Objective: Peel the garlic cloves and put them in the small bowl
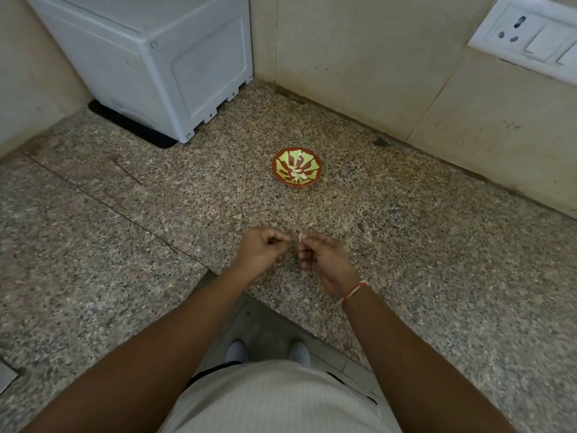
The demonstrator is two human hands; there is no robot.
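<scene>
Garlic clove (299, 237): a small pale piece is sitting between the fingertips of both hands, held above the surface and nearer the person than the bowl (too small to tell how much skin is on it).
Left hand (261, 250): its grip is curling tight, thumb and forefinger pinching at the clove from the left side; the other fingers are folding into the palm.
Right hand (321, 256): its grip is also closing narrowly on the clove from the right, fingertips meeting those of the left hand; a red and white thread (352, 293) is circling the wrist.
Small bowl (296, 170): red-brown with a yellow-green leaf pattern, it is standing upright on the surface beyond the hands, well apart from them.
Bowl contents (297, 175): several pale peeled pieces are lying in the middle of the bowl.
Surface (406, 245): speckled granite is carrying the bowl and running into a corner of beige tiled wall.
White appliance (150, 60): a boxy white casing is standing at the back left on a dark mat (131, 128).
Socket plate (527, 35): a white switch and socket panel is sitting on the right wall.
</scene>
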